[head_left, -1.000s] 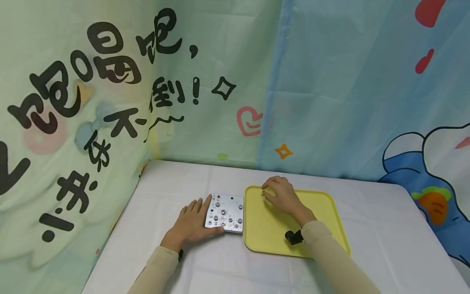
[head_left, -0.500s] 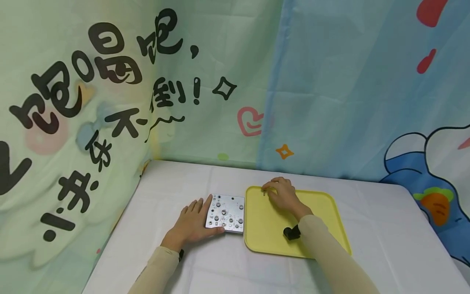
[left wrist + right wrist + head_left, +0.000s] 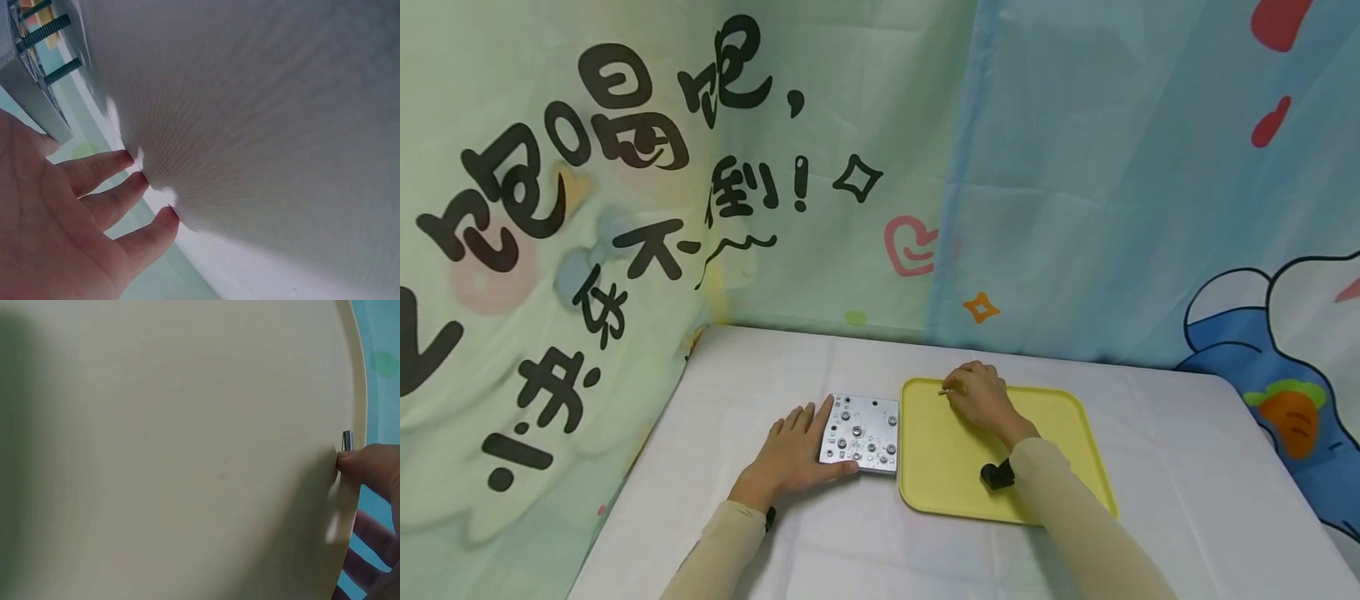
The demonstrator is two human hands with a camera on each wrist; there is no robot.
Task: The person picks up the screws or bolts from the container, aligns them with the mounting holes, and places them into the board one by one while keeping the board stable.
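Note:
My left hand lies spread beside a silver metal plate set with several bolts. Its thumb runs along the plate's near edge, and the index finger reaches the far left corner. In the left wrist view the other fingertips touch the white cloth, and threaded bolt shafts jut from the plate. Over the far left part of a yellow tray, my right hand pinches a small metal pin between thumb and fingers. One end of the pin sticks out; the rest is hidden by the thumb.
The tray stands just right of the plate on a table covered with white cloth. Printed curtains hang behind the table and along its left side. A black wrist device sits below my right sleeve, over the tray.
The pin has turned from pointing down to lying nearly level, its end toward the left. My right hand has shifted slightly right; the left hand and plate stay put.

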